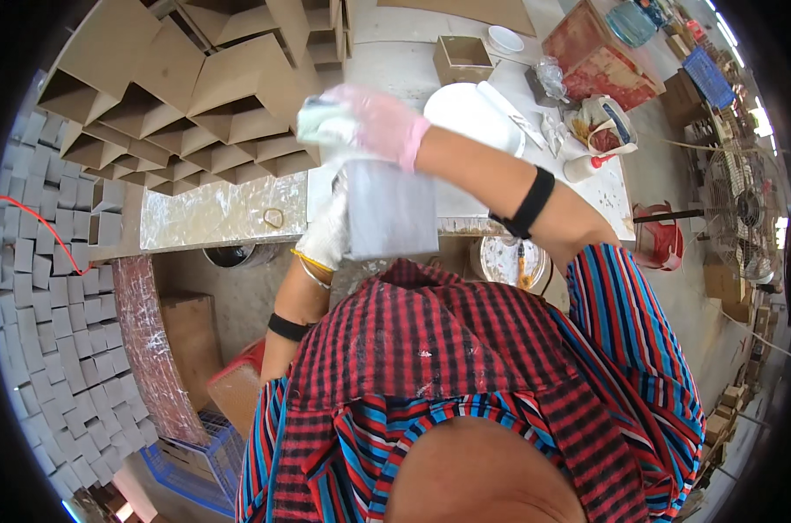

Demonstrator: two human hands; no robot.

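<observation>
My left hand, in a white knit glove, grips a grey box by its left side, at the front edge of the table. Above the box, my right hand, in a pink glove, is closed on a pale green-and-white cloth. The right hand and cloth are smeared by motion, and the fingers are partly hidden. To the right of the right hand a round white board or plate lies on the table, with a white flat tool across its edge.
Brown cardboard boxes are stacked at the table's left. An open brown box, a white bowl and a red-capped bottle stand further right. A bucket sits below the table edge. Many grey boxes are piled at far left.
</observation>
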